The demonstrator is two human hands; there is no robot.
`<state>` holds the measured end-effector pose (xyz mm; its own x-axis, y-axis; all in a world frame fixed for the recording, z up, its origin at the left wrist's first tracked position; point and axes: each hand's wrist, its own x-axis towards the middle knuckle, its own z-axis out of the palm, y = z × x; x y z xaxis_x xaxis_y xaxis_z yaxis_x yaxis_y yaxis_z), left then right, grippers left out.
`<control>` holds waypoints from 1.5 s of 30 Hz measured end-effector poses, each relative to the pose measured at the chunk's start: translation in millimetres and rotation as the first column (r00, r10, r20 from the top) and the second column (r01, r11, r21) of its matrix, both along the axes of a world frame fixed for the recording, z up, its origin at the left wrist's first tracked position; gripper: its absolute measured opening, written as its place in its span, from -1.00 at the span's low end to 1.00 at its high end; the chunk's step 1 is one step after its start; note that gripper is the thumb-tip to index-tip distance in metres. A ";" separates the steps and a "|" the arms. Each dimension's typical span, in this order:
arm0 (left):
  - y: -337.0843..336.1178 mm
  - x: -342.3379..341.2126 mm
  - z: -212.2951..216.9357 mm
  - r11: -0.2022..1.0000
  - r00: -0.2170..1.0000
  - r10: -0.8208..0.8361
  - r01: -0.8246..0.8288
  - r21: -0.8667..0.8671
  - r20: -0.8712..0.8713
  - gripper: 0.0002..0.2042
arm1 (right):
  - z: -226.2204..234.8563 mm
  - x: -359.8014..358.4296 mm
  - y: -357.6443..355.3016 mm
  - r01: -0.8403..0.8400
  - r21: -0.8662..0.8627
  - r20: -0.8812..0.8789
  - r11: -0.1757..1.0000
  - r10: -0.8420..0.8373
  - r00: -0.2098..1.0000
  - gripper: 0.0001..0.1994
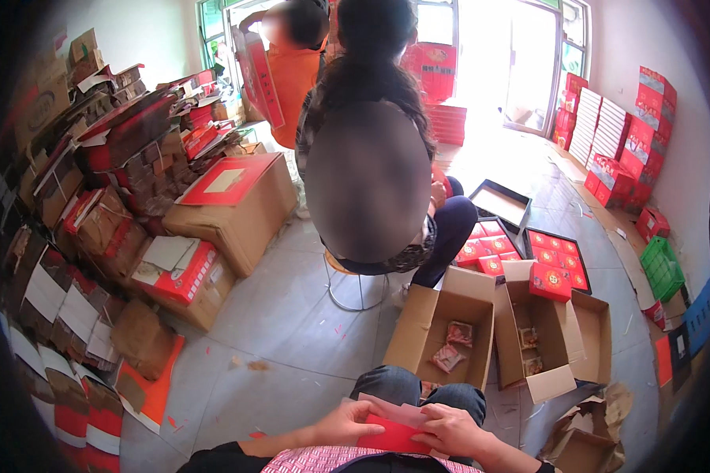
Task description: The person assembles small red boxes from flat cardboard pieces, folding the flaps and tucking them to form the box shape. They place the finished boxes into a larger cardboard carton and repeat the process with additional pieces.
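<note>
I see my left hand [347,423] and right hand [447,430] both pinching one flat red card box [394,436] at six o'clock, over my knee. At about one o'clock from it stand two open cardboard cartons [438,327], with two wrapped packets [454,345] in the nearer. At twelve o'clock one person sits on a stool [357,285]; another stands behind.

We are holding a flat red paper envelope [397,436] with a paler pink flap, lying roughly level between both grips, pinched at its left and right ends, flap opened upward.
</note>
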<state>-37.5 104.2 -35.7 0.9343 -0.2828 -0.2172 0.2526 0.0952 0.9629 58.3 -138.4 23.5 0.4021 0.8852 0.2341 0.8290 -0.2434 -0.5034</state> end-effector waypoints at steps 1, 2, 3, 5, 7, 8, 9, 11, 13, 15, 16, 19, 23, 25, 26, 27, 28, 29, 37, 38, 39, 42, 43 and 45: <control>-2.3 4.2 11.0 0.999 1.000 -0.014 0.014 0.043 -0.015 -0.72 | 4.4 -1.0 3.1 -0.003 0.021 -0.035 1.000 0.003 0.999 -0.75; -4.3 8.7 19.0 0.996 0.999 -0.030 0.032 0.083 -0.020 -0.73 | 5.1 -1.8 2.5 0.007 0.001 -0.029 1.000 -0.007 1.000 -0.75; -6.2 11.3 22.5 0.994 0.996 -0.040 0.047 0.095 -0.079 -0.73 | 4.9 -2.8 1.8 0.018 -0.019 -0.024 1.000 -0.019 1.000 -0.74; -11.7 18.2 28.8 0.989 0.981 -0.069 0.092 0.119 -0.180 -0.74 | 8.4 -3.7 -1.4 0.113 0.004 -0.271 0.994 -0.107 0.957 -0.69; -19.3 20.6 9.2 0.989 0.969 -0.001 -0.035 -0.144 -0.247 -0.74 | 13.2 -6.3 -6.7 0.304 0.030 -0.719 0.952 -0.191 0.668 -0.64; -23.9 17.5 2.3 0.958 0.951 0.009 -0.097 -0.271 -0.309 -0.74 | 5.8 6.3 -15.0 0.267 0.065 -0.693 0.961 -0.149 0.705 -0.59; -24.9 16.5 1.5 0.948 0.953 0.028 -0.120 -0.295 -0.300 -0.75 | 4.7 16.9 -13.5 0.282 0.023 -0.895 0.959 -0.106 0.434 -0.59; -27.1 15.2 4.3 0.922 0.950 0.060 -0.170 -0.348 -0.307 -0.75 | 0.6 38.4 -13.3 0.183 -0.043 -0.996 0.982 -0.057 0.075 -0.58; -30.8 17.0 -0.6 0.926 0.939 0.065 -0.184 -0.331 -0.339 -0.76 | 2.4 43.6 -8.8 0.038 -0.156 -0.988 0.987 -0.156 0.004 -0.60; -33.6 15.2 2.0 0.929 0.914 0.126 -0.245 -0.278 -0.385 -0.77 | 4.4 36.8 2.4 -0.023 -0.165 -0.962 0.986 -0.156 0.225 -0.68; -37.1 16.6 1.0 0.926 0.919 0.111 -0.234 -0.297 -0.378 -0.77 | 0.7 34.7 3.5 -0.034 -0.167 -0.946 0.985 -0.151 0.288 -0.71; -36.3 20.9 -0.8 0.930 0.933 0.118 -0.224 -0.292 -0.341 -0.77 | -13.0 31.2 10.5 0.091 -0.172 -0.947 0.981 -0.190 0.260 -0.71; -31.5 23.2 -0.1 0.961 0.951 0.104 -0.171 -0.217 -0.292 -0.75 | 1.4 26.9 16.2 0.202 -0.267 -0.929 0.942 -0.307 0.205 -0.59; -30.7 25.4 -5.4 0.967 0.959 0.101 -0.157 -0.202 -0.265 -0.75 | -2.1 26.9 17.2 0.215 -0.339 -0.901 0.916 -0.382 0.208 -0.55; -31.1 26.0 -7.7 0.970 0.963 0.097 -0.148 -0.193 -0.251 -0.75 | -3.5 26.3 18.0 0.223 -0.372 -0.885 0.901 -0.417 0.209 -0.53; -33.1 26.6 -8.6 0.960 0.957 0.080 -0.149 -0.237 -0.279 -0.75 | -3.0 27.5 19.7 0.253 -0.425 -0.874 0.869 -0.467 0.136 -0.49; -32.4 26.6 -6.6 0.959 0.958 0.097 -0.163 -0.231 -0.271 -0.75 | 11.7 26.3 25.7 0.299 -0.470 -0.846 0.831 -0.521 0.117 -0.44; -32.3 27.5 -3.9 0.958 0.958 0.113 -0.175 -0.226 -0.264 -0.75 | 0.8 27.7 27.2 0.327 -0.455 -0.844 0.828 -0.518 0.139 -0.44; -40.7 28.4 -8.8 0.936 0.957 0.131 -0.205 -0.286 -0.258 -0.79 | -4.1 30.2 16.0 0.276 -0.501 -0.861 0.821 -0.504 -0.063 -0.39; -39.2 28.8 -11.1 0.938 0.963 0.132 -0.198 -0.285 -0.235 -0.79 | 7.8 29.3 21.9 0.309 -0.519 -0.850 0.797 -0.520 -0.087 -0.43; -39.5 26.4 -13.0 0.938 0.960 0.137 -0.205 -0.279 -0.244 -0.79 | 5.2 25.8 22.8 0.311 -0.521 -0.846 0.794 -0.529 -0.066 -0.46; -37.4 27.2 -7.6 0.940 0.950 0.146 -0.220 -0.261 -0.274 -0.79 | -2.3 25.1 24.2 0.299 -0.478 -0.865 0.826 -0.501 0.002 -0.51; -37.4 27.7 -6.8 0.939 0.947 0.152 -0.228 -0.258 -0.284 -0.79 | -5.1 26.3 23.9 0.286 -0.456 -0.875 0.843 -0.483 0.029 -0.53; -36.1 27.3 -10.6 0.943 0.949 0.157 -0.227 -0.244 -0.274 -0.79 | -9.5 27.8 23.7 0.285 -0.462 -0.870 0.840 -0.492 0.040 -0.55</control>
<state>-10.1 68.1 -46.3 0.9029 -0.1837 -0.3887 0.4297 0.4124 0.8033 86.2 -114.7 14.0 0.4928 0.4916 -0.7180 -0.5184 -0.4968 -0.6960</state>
